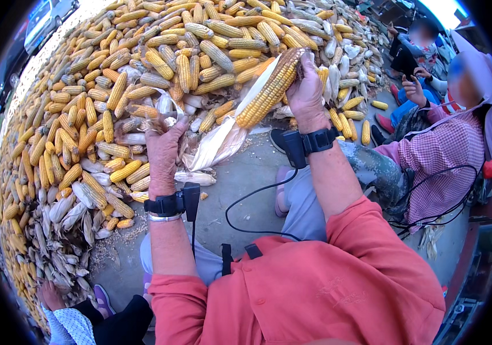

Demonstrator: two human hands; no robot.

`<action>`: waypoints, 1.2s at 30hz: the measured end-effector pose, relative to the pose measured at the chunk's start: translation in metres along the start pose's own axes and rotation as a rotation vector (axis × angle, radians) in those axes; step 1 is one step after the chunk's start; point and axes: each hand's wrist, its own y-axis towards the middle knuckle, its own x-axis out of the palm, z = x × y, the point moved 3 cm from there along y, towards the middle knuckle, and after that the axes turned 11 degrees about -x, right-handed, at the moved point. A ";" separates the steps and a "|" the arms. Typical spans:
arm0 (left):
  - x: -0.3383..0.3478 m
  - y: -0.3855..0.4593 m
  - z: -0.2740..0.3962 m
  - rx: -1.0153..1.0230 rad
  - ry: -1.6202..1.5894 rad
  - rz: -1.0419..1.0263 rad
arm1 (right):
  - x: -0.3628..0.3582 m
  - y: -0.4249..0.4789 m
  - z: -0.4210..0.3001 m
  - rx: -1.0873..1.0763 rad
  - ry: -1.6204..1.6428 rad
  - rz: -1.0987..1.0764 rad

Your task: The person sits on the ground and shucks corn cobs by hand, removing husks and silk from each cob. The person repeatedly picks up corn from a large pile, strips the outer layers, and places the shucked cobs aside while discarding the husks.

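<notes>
My right hand point(308, 97) grips a large yellow ear of corn point(269, 92) by its dark, silky end, tilted above the ground. A pale strip of husk runs along its left side, and more peeled husk point(218, 146) spreads below its lower end. To the left, my left hand point(164, 148) pinches a torn piece of corn husk point(169, 105) with brown fibres at the fingers; part of it is blurred. Just beyond both hands rises a big pile of corn ears point(185, 56), many bare, some still in husk.
Loose husks point(60, 233) are heaped at the lower left, beside another person's hand point(52, 295). A person in a checked shirt point(440, 155) sits close on my right, another person point(421, 47) behind them. A black cable point(237, 200) runs from my right wristband across my lap.
</notes>
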 end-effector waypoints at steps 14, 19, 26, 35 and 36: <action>0.060 -0.011 -0.038 -0.046 0.055 -0.158 | 0.042 -0.038 0.026 0.247 -0.024 -0.174; 0.044 -0.007 -0.034 -0.320 -0.463 -0.264 | 0.033 -0.038 0.026 0.280 0.051 -0.094; 0.037 -0.007 -0.021 -0.251 -0.559 -0.604 | 0.019 -0.024 0.020 0.235 0.165 0.003; 0.042 -0.022 -0.032 -0.200 0.146 -0.474 | 0.030 -0.035 0.026 -0.008 -0.410 -0.306; 0.049 -0.024 -0.036 -0.179 0.136 -0.545 | 0.033 -0.036 0.028 0.021 -0.386 -0.328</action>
